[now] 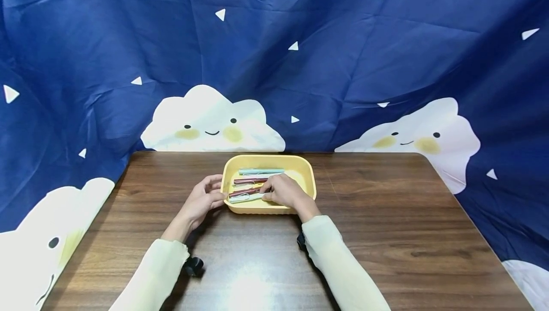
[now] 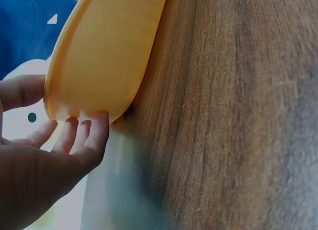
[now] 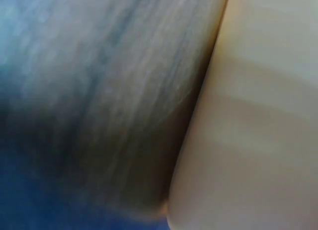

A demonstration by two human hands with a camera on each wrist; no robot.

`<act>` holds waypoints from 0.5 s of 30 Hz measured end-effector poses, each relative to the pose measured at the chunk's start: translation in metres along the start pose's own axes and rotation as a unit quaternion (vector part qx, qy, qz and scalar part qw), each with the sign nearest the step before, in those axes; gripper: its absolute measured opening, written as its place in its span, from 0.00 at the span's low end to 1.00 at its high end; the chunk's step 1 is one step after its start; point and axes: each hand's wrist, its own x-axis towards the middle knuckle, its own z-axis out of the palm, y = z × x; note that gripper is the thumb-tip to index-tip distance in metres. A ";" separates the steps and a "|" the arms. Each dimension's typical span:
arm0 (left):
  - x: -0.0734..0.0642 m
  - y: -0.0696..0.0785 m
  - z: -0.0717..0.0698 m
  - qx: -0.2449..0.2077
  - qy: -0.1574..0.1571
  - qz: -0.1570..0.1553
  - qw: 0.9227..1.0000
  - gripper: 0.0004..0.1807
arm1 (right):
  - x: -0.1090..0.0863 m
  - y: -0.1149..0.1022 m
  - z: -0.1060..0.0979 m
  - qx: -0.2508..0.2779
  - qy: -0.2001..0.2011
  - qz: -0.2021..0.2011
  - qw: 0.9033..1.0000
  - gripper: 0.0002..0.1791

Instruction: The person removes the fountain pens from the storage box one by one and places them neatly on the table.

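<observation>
A shallow yellow bin [image 1: 266, 210] stands near the table's far edge with several pens inside. My left hand [image 1: 201, 201] holds its left end, the thumb [image 2: 22, 91] at the rim and the fingertips [image 2: 101, 121] against the outer wall. Inside, my right hand [image 1: 284, 191] reaches over the near wall and pinches the right end of a pale green pen [image 1: 246, 198]. Dark red pens [image 1: 244, 191] and a light blue pen [image 1: 261, 171] lie beyond it, partly covered by the right fingers. In the right wrist view only the bin's outer wall [image 3: 248, 120] shows; the hand is hidden.
The bin rests on a brown wooden table [image 1: 386, 235] with a glare patch near the front. Behind the table hangs a dark blue cloth [image 1: 266, 63] printed with smiling clouds. Black wrist straps [image 1: 194, 266] sit at both pale sleeves.
</observation>
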 end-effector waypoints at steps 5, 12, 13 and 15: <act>0.000 0.001 0.000 0.003 -0.001 -0.001 1.000 0.35 | 0.000 0.001 0.000 0.020 -0.004 -0.017 1.000 0.02; 0.001 0.000 -0.001 0.005 0.003 -0.008 1.000 0.36 | 0.001 0.002 -0.002 0.015 -0.004 -0.030 0.999 0.02; 0.002 0.000 -0.001 0.005 0.004 -0.010 1.000 0.36 | 0.000 0.002 -0.002 0.013 -0.004 -0.030 0.999 0.02; 0.002 -0.001 -0.001 0.007 0.004 -0.012 1.000 0.36 | 0.000 0.002 -0.002 0.010 -0.002 -0.032 0.999 0.02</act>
